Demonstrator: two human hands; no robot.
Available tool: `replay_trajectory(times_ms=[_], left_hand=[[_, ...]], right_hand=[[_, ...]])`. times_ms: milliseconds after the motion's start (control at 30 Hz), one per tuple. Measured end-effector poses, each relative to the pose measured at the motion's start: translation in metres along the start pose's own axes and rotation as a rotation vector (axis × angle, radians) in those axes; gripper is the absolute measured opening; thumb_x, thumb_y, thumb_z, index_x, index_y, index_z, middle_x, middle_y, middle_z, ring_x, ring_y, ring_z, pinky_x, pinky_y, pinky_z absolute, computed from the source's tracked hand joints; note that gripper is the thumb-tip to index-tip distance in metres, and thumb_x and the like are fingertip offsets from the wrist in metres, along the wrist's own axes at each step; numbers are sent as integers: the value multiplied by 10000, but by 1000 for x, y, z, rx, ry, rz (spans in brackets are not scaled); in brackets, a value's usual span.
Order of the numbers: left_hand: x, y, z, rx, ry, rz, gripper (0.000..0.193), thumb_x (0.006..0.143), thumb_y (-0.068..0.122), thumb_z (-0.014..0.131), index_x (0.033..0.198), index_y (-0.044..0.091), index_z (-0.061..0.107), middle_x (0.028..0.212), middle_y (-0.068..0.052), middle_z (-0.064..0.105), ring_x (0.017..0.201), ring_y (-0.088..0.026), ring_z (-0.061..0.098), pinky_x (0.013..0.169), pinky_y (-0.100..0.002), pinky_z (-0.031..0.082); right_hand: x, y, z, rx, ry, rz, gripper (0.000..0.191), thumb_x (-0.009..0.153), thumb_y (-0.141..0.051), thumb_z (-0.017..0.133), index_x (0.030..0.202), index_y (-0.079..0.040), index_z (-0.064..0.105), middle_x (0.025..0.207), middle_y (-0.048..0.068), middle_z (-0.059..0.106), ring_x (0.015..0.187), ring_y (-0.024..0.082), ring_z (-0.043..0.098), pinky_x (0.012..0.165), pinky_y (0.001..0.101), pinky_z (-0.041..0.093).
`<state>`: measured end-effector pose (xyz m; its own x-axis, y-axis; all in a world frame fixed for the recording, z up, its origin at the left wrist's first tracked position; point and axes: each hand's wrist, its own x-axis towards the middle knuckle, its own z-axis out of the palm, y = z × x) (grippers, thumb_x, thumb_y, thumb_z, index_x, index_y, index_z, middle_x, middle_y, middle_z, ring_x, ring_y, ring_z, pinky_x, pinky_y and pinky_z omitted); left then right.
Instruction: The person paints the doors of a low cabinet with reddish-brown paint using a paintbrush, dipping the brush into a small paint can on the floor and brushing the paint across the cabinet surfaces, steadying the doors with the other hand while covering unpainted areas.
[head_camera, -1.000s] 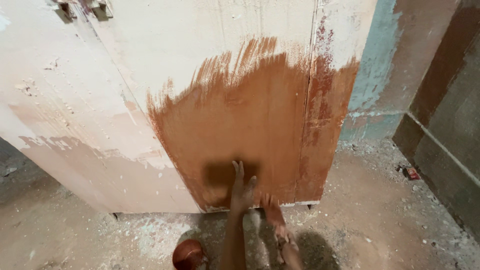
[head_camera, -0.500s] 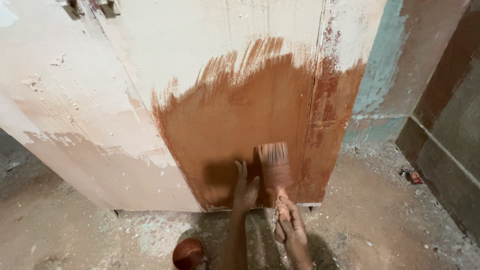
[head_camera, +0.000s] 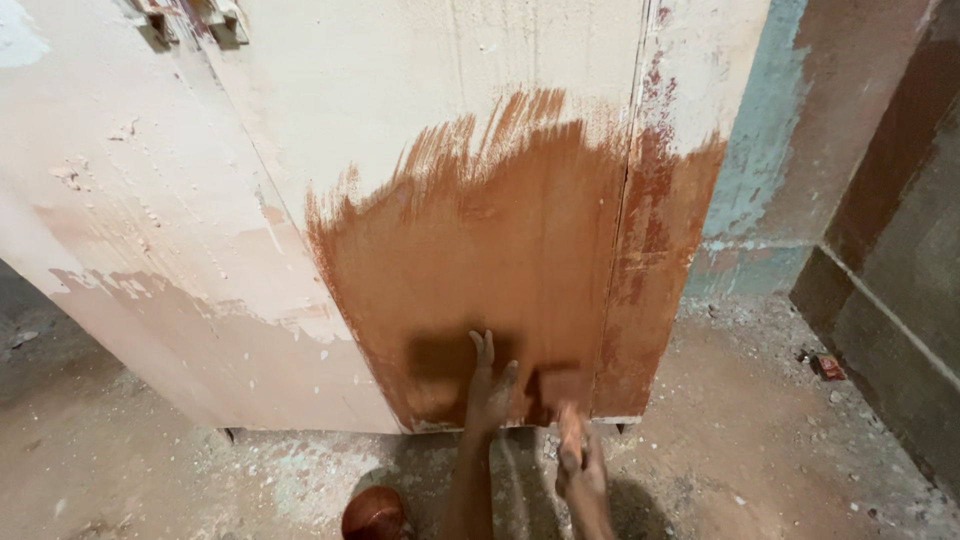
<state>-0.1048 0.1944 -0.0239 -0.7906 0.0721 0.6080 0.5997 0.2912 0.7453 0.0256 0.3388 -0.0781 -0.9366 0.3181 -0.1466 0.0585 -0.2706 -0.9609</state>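
A pale cream door panel (head_camera: 400, 120) stands in front of me, its lower middle covered in wet brown paint (head_camera: 500, 240). My left hand (head_camera: 488, 390) lies flat with its fingers spread against the painted patch near the bottom edge. My right hand (head_camera: 583, 475) is just right of it and lower, shut on a paintbrush (head_camera: 562, 395). The brush is blurred, with its bristles low on the panel by the vertical seam (head_camera: 630, 250). A round brown paint pot (head_camera: 373, 513) sits on the floor below my left forearm, partly cut off by the frame.
Dusty concrete floor (head_camera: 760, 440) with paint flakes runs under the panel. A blue-green and brown wall (head_camera: 790, 150) rises at the right, with a dark step or ledge (head_camera: 890, 320) beside it. A small red scrap (head_camera: 828, 367) lies near that ledge.
The right hand with the brush came up beside the left hand, stroked the panel higher up, and has now dropped down toward the bottom edge. The left hand stayed pressed in place.
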Motion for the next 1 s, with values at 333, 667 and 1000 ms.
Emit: replay_trajectory(times_ms=[333, 667, 1000], left_hand=[[-4, 5, -3, 49, 23, 84, 790, 1034, 364, 549, 1585, -14, 128, 1652, -305, 20, 1560, -369, 93, 1200, -405, 262], [-1, 8, -2, -39, -2, -21, 758, 1033, 328, 554, 1594, 12, 154, 1683, -259, 11, 1571, -334, 35, 1227, -392, 181], [-3, 6, -6, 66, 5, 38, 753, 1033, 291, 583, 1587, -10, 173, 1668, -311, 53, 1563, -396, 107, 1203, -393, 255]], right_hand=[[-11, -11, 10, 87, 21, 242, 632, 976, -206, 535, 1544, -329, 284, 954, 1, 697, 522, 130, 493, 397, 275, 382], [-3, -1, 7, 148, -11, 308, 479, 1013, -262, 490, 1477, -156, 448, 647, 58, 513, 439, 139, 412, 349, 286, 337], [-21, -36, 13, 301, -188, 94, 589, 986, -153, 476, 1533, -330, 345, 606, 0, 441, 440, 105, 375, 361, 240, 298]])
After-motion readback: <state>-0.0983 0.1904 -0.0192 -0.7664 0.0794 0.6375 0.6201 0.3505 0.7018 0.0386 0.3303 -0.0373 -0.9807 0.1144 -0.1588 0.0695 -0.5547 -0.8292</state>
